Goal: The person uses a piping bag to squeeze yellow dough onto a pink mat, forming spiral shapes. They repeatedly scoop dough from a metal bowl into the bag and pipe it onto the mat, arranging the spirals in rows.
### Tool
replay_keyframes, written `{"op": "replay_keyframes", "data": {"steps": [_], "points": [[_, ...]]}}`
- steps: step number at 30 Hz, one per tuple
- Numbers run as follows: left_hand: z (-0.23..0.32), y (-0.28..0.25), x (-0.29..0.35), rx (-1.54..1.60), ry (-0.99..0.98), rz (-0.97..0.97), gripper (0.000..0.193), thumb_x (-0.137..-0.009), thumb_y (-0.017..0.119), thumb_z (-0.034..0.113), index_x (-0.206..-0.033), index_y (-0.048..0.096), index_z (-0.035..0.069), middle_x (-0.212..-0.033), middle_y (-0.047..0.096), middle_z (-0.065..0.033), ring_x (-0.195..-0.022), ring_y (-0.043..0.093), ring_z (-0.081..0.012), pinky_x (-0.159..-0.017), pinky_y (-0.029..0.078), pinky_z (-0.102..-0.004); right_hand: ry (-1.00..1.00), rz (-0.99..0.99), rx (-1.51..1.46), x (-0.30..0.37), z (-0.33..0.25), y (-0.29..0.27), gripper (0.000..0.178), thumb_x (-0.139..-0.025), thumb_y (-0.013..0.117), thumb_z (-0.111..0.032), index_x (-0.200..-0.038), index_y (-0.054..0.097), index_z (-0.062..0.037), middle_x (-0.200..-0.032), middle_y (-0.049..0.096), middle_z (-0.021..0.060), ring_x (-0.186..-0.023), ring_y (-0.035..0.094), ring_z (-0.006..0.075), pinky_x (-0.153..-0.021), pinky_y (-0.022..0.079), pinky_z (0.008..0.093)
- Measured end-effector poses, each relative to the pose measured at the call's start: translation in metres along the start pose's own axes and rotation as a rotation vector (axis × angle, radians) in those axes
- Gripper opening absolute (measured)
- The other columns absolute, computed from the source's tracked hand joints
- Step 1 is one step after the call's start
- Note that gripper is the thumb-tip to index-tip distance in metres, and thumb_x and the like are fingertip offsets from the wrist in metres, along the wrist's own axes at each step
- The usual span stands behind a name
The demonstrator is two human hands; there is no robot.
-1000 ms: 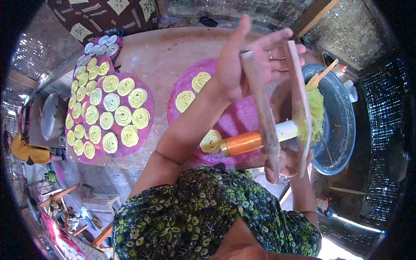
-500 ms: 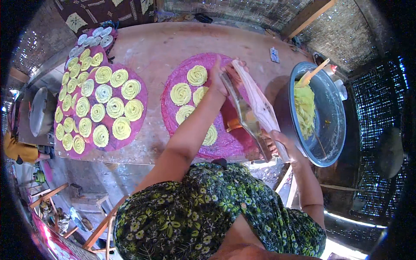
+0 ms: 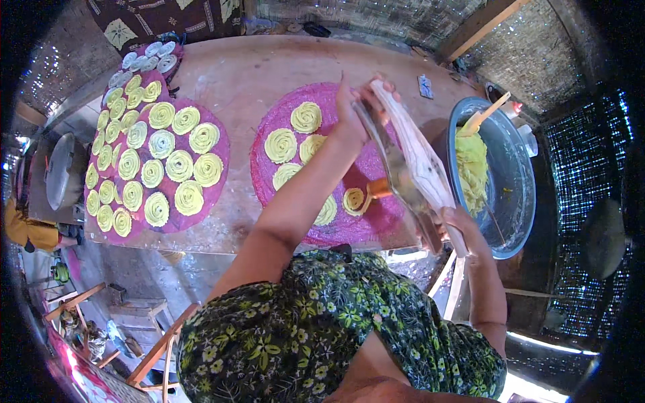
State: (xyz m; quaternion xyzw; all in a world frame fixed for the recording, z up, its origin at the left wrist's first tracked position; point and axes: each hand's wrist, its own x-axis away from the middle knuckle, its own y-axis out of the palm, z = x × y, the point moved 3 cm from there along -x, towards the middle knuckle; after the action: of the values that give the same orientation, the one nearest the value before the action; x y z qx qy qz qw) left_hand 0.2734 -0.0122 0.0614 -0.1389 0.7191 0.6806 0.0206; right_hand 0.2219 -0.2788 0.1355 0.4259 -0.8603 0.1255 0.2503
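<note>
My left hand [image 3: 353, 111] and my right hand [image 3: 460, 232] grip the two ends of a long wooden hand press [image 3: 422, 158], held aslant above a pink round sheet [image 3: 263, 127]. Under the press shows an orange-brown tube [image 3: 379, 187]. Right beside that tube lies a ring-shaped yellow dough coil [image 3: 354, 201]. Several other dough spirals [image 3: 281, 146] rest on the same sheet, partly behind my left forearm. The fingers of both hands are partly hidden by the press.
More yellow and whitish spirals [image 3: 179, 166] cover pink sheets on the table's left. A large grey-blue basin [image 3: 521, 174] at the right holds yellow dough [image 3: 472, 168] and a yellow spatula [image 3: 485, 114]. A small blue packet [image 3: 424, 86] lies toward the back of the wooden table [image 3: 302, 60].
Both hands have shifted the press to the right, toward the basin. The dough coil beside the tube, hidden before, now shows.
</note>
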Motion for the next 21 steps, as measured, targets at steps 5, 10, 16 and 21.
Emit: {"op": "replay_keyframes", "data": {"steps": [5, 10, 16, 21], "points": [[0.006, 0.016, 0.007, -0.006, -0.044, -0.049, 0.072, -0.083, 0.029, 0.070, -0.087, 0.057, 0.004, -0.079, 0.058, -0.0143, -0.080, 0.057, -0.0334, -0.069, 0.048, -0.0423, -0.010, -0.012, -0.094, 0.009, 0.011, 0.016, 0.057, -0.078, 0.059, -0.045, -0.101, 0.057, 0.0071, -0.079, 0.064, 0.0143, -0.063, 0.063, 0.0193, -0.054, 0.050, 0.0291], [-0.009, 0.006, -0.004, 0.002, -0.041, -0.049, 0.071, -0.080, 0.033, 0.073, -0.086, 0.056, 0.007, -0.079, 0.058, -0.0134, -0.076, 0.056, -0.0332, -0.068, 0.048, -0.0423, -0.011, 0.015, 0.082, 0.018, -0.010, 0.002, 0.057, -0.078, 0.058, -0.046, -0.101, 0.057, 0.0063, -0.076, 0.063, 0.0127, -0.060, 0.062, 0.0189, -0.053, 0.050, 0.0288], [0.013, 0.020, -0.010, -0.178, -0.059, 0.043, 0.064, -0.081, 0.034, 0.070, -0.084, 0.055, 0.010, -0.074, 0.055, -0.0100, -0.074, 0.054, -0.0304, -0.058, 0.046, -0.0398, -0.121, 0.011, 0.035, -0.004, 0.008, 0.012, 0.049, -0.081, 0.057, -0.040, -0.100, 0.057, 0.0054, -0.074, 0.063, 0.0129, -0.056, 0.061, 0.0189, -0.050, 0.049, 0.0290], [0.003, -0.005, 0.019, -0.206, -0.034, 0.068, 0.044, -0.084, 0.045, 0.059, -0.084, 0.053, 0.016, -0.073, 0.052, -0.0011, -0.074, 0.051, -0.0221, -0.069, 0.045, -0.0379, -0.072, -0.165, -0.076, -0.008, 0.036, 0.011, 0.057, -0.085, 0.054, -0.045, -0.115, 0.049, 0.0039, -0.074, 0.063, 0.0136, -0.057, 0.062, 0.0211, -0.051, 0.051, 0.0297]]}}
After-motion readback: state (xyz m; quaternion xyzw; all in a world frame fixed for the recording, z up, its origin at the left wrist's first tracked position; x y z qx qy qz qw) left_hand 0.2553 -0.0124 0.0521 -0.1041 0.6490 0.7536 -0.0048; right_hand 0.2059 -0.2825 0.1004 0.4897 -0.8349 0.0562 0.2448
